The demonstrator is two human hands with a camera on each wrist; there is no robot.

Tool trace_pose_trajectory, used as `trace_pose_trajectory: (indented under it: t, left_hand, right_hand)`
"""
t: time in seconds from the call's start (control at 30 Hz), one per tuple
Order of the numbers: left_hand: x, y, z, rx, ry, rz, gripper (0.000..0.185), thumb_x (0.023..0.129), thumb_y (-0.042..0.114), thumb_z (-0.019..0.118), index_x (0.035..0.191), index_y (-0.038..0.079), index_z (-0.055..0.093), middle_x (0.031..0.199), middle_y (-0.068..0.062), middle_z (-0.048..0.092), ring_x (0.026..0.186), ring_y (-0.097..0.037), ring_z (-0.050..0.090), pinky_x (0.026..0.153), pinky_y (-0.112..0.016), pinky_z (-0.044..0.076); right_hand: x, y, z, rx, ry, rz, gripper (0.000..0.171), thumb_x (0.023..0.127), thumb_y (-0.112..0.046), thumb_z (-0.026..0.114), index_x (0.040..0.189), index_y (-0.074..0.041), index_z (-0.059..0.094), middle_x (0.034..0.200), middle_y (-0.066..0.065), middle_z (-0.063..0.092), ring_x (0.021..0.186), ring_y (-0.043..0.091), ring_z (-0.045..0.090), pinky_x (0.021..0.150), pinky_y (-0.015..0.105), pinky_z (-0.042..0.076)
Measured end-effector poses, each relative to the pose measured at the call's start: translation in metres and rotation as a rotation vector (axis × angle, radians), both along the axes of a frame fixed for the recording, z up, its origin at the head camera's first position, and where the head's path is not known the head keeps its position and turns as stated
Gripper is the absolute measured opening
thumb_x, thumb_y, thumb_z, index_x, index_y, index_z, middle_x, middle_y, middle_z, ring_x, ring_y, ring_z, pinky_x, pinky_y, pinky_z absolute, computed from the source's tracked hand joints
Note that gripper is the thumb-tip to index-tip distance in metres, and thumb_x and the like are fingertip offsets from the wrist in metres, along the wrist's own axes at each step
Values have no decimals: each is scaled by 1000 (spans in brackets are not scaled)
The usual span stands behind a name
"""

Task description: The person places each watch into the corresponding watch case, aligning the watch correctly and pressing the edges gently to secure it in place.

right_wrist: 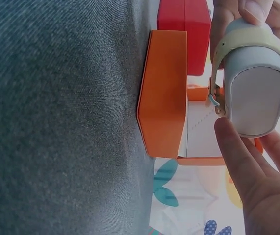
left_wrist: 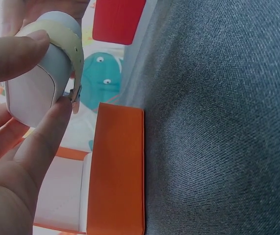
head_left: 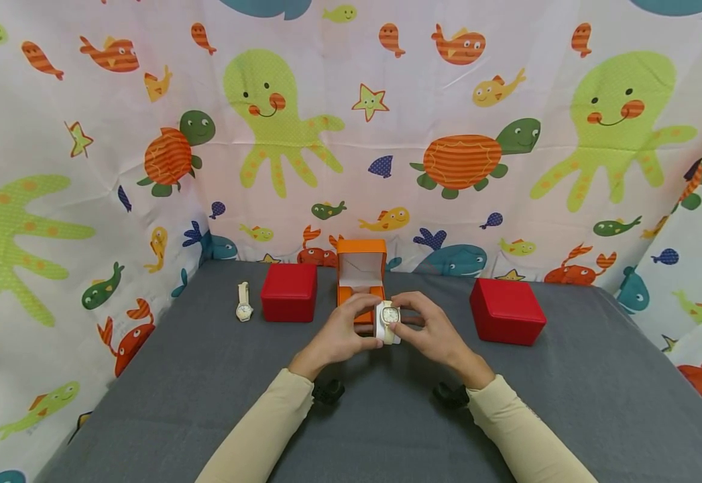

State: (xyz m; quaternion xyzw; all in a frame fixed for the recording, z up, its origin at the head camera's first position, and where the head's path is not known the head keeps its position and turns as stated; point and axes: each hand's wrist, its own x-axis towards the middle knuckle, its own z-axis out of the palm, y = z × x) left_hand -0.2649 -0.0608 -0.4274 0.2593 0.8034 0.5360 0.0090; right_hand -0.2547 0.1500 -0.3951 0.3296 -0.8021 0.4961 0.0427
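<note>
A white watch cushion [head_left: 379, 330] is held up between both hands, in front of an open orange box [head_left: 361, 245]. Around the cushion runs the cream strap of a wristwatch [head_left: 390, 314], its square-looking dial facing up toward the head camera. My left hand [head_left: 344, 327] grips the cushion's left end, thumb on the near side. From the right, my right hand [head_left: 438, 333] pinches the watch and cushion, thumb by the strap below the dial. In the right wrist view the strap's metal buckle [right_wrist: 216, 98] hangs at the cushion's edge, with a fingertip close under it.
Left of the orange box stands a closed red box [head_left: 289, 292], with a second cream-strapped watch [head_left: 244, 311] lying beyond it. Another closed red box [head_left: 507, 311] sits to the right. A grey cloth [head_left: 387, 436] covers the table; a printed curtain [head_left: 351, 154] hangs behind.
</note>
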Motion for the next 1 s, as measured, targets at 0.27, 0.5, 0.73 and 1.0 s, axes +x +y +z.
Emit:
trace_pose_trajectory:
  t: [0.27, 0.5, 0.73, 1.0]
  left_hand:
    - [-1, 0, -3, -1, -5, 2, 71, 73, 0, 80, 136, 12, 50, 140, -3, 40, 123, -24, 47, 87, -34, 52]
    - [-1, -1, -3, 18, 11, 9, 70, 73, -1, 81, 135, 11, 50, 138, -3, 42, 122, -25, 48, 87, -39, 52]
    - [-2, -3, -3, 36, 9, 15, 69, 73, -2, 80, 134, 9, 51, 143, -7, 39, 125, -33, 46, 89, -45, 50]
    - [-4, -7, -3, 18, 24, 25, 70, 74, -3, 79, 137, 6, 49, 146, -8, 37, 127, -29, 44, 90, -45, 50]
  right_hand:
    - [-17, 4, -24, -28, -15, 14, 34, 87, -6, 68, 119, -2, 57, 125, 14, 52, 108, 31, 52, 90, 56, 47]
    - [-23, 11, -33, 33, -6, 27, 52, 84, -17, 73, 131, -15, 50, 130, 1, 49, 115, 20, 51, 96, 40, 47]
    - [-25, 13, -37, 111, -32, 21, 66, 79, -14, 75, 137, -20, 44, 134, -4, 47, 120, 16, 50, 101, 40, 43]
    - [-26, 9, -38, 111, -7, 54, 65, 81, -14, 76, 138, -17, 45, 134, 0, 49, 118, 19, 53, 100, 39, 44]
